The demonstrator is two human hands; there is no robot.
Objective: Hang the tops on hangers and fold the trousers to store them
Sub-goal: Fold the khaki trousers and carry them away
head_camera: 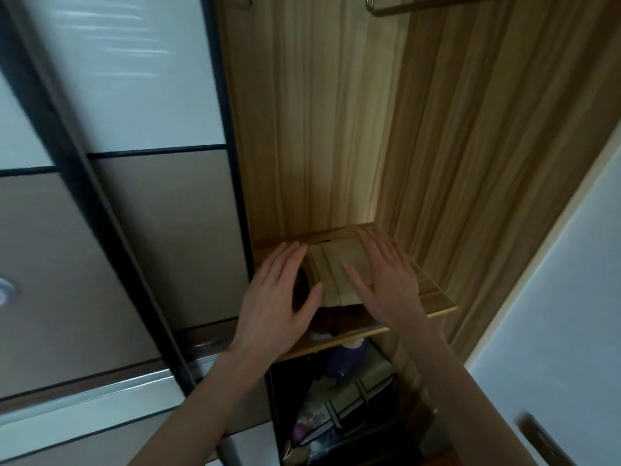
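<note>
Folded beige trousers lie on top of a dark brown folded garment on a wooden wardrobe shelf. My left hand rests flat against the left side of the pile, fingers spread. On the right part of the beige trousers lies my right hand, also flat with fingers apart. Neither hand grips anything. Two hangers hang at the top of the wardrobe, mostly cut off by the frame.
A sliding wardrobe door with a dark frame stands to the left. Wood-grain walls enclose the compartment. Below the shelf a dark fabric storage box holds several items. A white door stands at the right.
</note>
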